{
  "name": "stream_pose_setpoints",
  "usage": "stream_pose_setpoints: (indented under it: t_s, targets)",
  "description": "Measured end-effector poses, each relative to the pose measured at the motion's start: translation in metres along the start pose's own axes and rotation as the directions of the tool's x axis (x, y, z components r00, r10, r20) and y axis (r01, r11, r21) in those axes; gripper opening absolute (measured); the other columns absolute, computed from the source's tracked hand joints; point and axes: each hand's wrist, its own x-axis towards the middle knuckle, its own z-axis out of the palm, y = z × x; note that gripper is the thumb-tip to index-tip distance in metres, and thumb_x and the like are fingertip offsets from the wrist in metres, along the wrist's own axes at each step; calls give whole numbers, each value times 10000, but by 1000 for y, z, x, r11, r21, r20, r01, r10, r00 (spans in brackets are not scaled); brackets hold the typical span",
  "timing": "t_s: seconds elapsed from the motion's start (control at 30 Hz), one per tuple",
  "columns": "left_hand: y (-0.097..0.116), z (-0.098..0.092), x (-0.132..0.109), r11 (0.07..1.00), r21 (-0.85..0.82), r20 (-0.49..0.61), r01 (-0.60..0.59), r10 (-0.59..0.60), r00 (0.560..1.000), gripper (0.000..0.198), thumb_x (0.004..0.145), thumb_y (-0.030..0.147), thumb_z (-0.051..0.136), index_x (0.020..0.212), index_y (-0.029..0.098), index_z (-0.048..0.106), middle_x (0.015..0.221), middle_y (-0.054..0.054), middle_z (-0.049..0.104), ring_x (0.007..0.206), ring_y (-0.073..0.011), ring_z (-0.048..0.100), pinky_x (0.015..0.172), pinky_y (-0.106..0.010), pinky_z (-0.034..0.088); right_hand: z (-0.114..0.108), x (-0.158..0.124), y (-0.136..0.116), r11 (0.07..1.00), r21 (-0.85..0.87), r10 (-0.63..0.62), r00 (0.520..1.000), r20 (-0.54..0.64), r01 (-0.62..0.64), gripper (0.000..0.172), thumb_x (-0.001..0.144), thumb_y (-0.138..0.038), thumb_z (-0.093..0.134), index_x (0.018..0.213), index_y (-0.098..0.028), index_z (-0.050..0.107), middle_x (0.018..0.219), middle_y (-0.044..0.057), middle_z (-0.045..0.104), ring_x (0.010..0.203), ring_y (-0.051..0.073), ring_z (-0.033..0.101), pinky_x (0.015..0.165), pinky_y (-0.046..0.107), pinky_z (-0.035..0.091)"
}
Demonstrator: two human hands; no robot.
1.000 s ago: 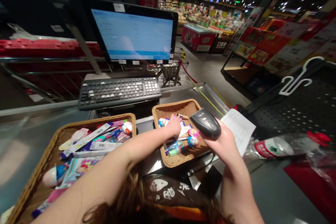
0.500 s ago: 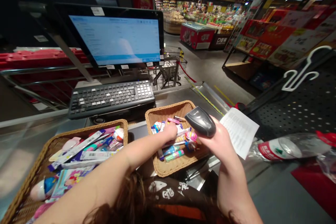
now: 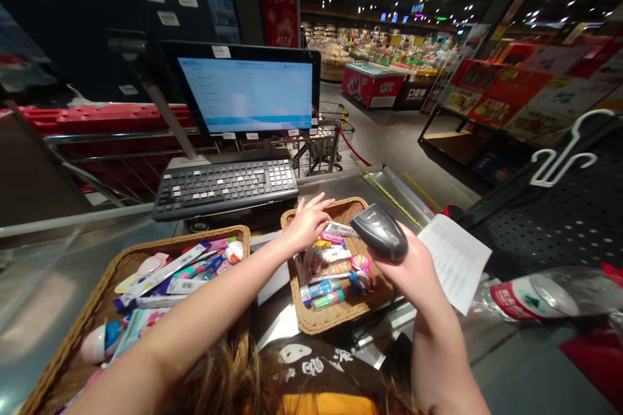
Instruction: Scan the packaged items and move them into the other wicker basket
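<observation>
My left hand (image 3: 307, 225) is over the far left corner of the smaller wicker basket (image 3: 324, 323), fingers stretched out and apart, with nothing visible in it. Small packaged goods lie in that basket, among them a pink-wrapped lollipop (image 3: 361, 263), a green-and-pink tube (image 3: 329, 299) and slim wrapped sticks. A black barcode scanner (image 3: 380, 233) is gripped in my right hand (image 3: 407, 266), its head above the basket's right side. Left of this stands a larger wicker basket (image 3: 73, 308), filled with wrapped sticks and small toys and partly covered by my left forearm.
Behind the baskets are a keyboard (image 3: 228, 185) and a lit monitor (image 3: 253, 94). A printed paper sheet (image 3: 455, 259) lies right of my right hand, beside a clear plastic bottle (image 3: 545, 295). A white hook (image 3: 559, 155) hangs on the dark perforated panel.
My left hand has lifted from among the goods in the smaller basket to its far left rim, and its fingers have spread. The scanner stays in my right hand. The view has shifted slightly.
</observation>
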Motion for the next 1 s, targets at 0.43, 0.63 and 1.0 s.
stream_pose_setpoints:
  t_s: [0.43,0.63,1.0]
  targets:
    - [4,-109,-61,999,-20,-311,-41,33,950,286,952,272,433,936,200,710,1523,-58,466,1500,-312,234,1181,-643,177,14,2,-64,983,8,-180,981,-76,181,556,792,-223,630,1337,-209,522,1375,134,582,1324,333,513,1160,597,339]
    - [2,-131,-91,991,-106,-428,-86,33,903,294,954,317,445,939,195,712,1491,-57,507,1487,-304,278,1193,-560,257,21,0,-93,969,16,-246,969,-30,247,559,792,-230,625,1337,-198,503,1397,139,561,1386,329,444,1197,565,290]
    - [-14,-153,-141,997,-68,-510,-33,-7,860,281,945,279,445,917,178,705,1471,-90,527,1476,-292,306,1191,-519,282,41,-7,-133,943,76,-330,939,93,324,461,773,-165,604,1227,-239,579,1330,115,611,1337,344,493,1130,617,363]
